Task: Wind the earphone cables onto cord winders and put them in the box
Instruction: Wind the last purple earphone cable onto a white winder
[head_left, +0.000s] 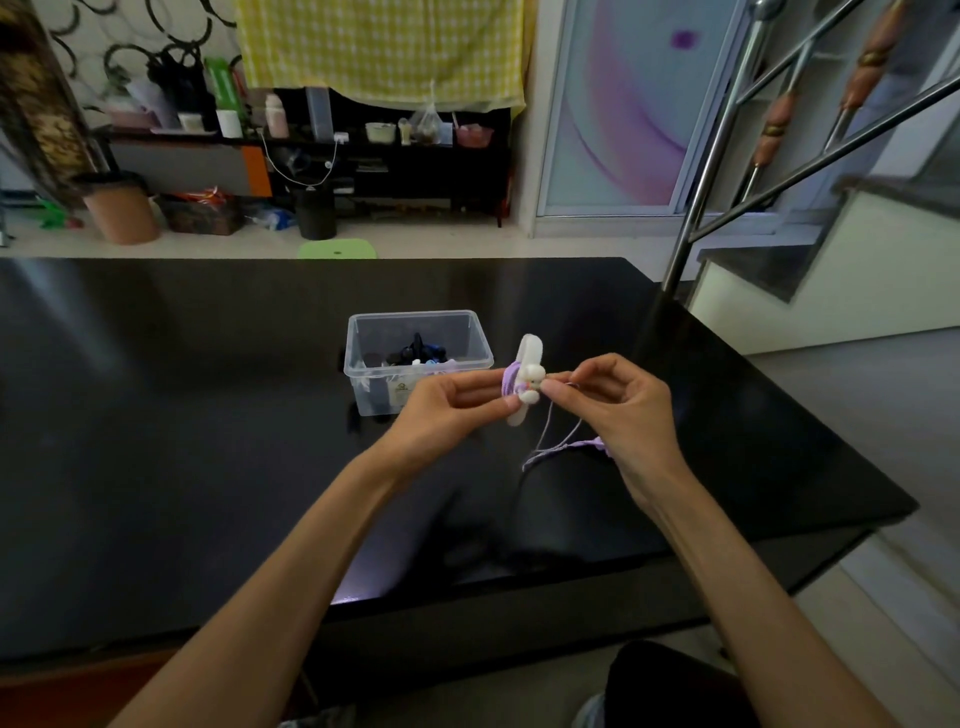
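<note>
Upright, slightly tilted, the white winder (525, 379) is pinched by left fingers (493, 402); right fingers (563, 392) pinch purple cable (550, 447).

White cord winder (525, 382) half-wrapped in lilac earphone cable (551, 446) — upright; clear box (418, 358) behind.

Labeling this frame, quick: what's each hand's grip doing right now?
Left hand: grips the white cord winder, purple cable partly wound on.
Right hand: pinches the purple earphone cable beside the winder.
</note>
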